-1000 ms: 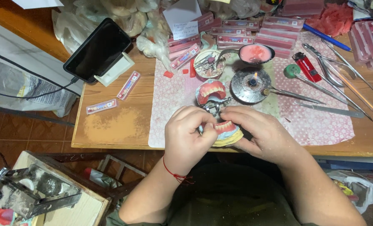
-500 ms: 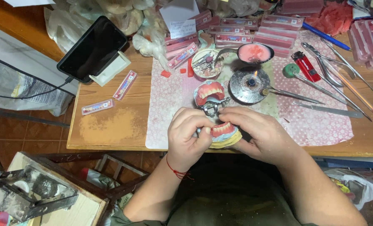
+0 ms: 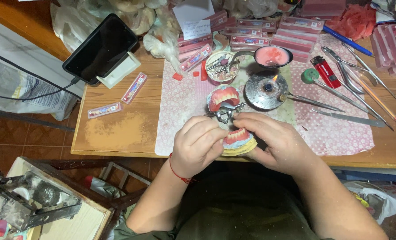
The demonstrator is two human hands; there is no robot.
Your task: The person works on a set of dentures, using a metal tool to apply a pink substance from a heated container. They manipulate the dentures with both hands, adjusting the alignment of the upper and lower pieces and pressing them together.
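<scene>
Both hands — left hand (image 3: 198,144), right hand (image 3: 275,142) — seemingly grip the denture model (image 3: 238,141).

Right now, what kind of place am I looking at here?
Probably a small dental technician's workbench: both hands work on a hinged denture model, beside a lit spirit burner, a spoon of pink wax and metal hand tools.

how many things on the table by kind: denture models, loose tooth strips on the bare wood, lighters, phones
denture models: 2, one in both hands, one behind it on the hinge
loose tooth strips: 2
lighters: 1, red
phones: 1, black
total: 6
</scene>
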